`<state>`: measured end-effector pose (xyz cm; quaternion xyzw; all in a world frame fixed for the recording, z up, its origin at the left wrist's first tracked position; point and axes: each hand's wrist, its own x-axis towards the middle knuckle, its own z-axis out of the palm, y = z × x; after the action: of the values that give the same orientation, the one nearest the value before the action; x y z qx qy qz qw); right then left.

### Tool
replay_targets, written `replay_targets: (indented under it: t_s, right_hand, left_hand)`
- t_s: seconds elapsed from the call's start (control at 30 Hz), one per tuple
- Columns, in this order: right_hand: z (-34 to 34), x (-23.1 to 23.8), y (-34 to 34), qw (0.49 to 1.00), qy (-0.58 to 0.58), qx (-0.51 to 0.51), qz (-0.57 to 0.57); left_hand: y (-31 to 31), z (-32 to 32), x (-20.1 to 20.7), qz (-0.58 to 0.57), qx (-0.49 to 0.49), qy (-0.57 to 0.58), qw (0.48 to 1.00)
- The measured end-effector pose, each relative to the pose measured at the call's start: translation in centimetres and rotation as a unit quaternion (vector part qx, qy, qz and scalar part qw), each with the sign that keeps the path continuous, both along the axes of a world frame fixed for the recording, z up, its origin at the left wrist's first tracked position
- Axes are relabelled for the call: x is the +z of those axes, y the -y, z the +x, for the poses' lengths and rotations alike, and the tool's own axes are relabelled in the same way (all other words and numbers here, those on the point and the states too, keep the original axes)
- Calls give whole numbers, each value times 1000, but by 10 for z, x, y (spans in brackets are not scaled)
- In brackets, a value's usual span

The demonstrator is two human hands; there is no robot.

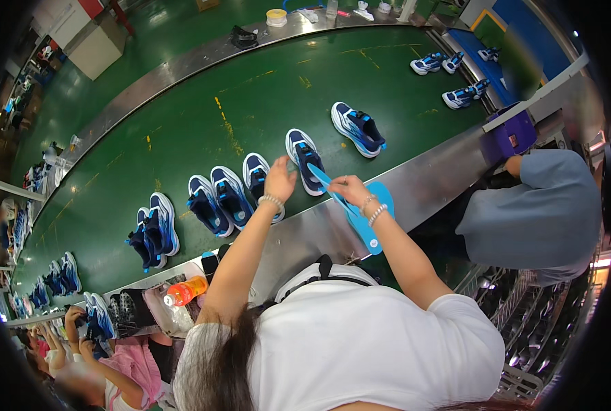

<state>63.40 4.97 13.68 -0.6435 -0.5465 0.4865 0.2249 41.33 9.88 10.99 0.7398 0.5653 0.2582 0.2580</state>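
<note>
Head view. Right hand (350,190) pinching a thin blue insole (319,175), its tip angled over a navy-and-white shoe (302,152) on the green belt (250,109). Left hand (280,179) just left of that shoe, fingers slightly bent; cannot tell whether it grips anything. Another blue insole (372,235) below right wrist, over the steel edge (312,233). Three shoes (230,198) to the left; single shoe (357,130) farther right. Bottle of orange liquid (187,290) near left, lying tilted.
</note>
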Motion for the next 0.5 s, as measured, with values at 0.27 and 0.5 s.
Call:
replay_targets:
  t_s: [0.27,0.5]
  right_hand:
    - [-12,-32,-62,990,-27,-52,-127]
    - [-46,-37,-77,976,209,47,-43]
  left_hand:
    - [-51,44,-81,-47,76,147,985]
    - [-62,42,-66,-25,92,19,995]
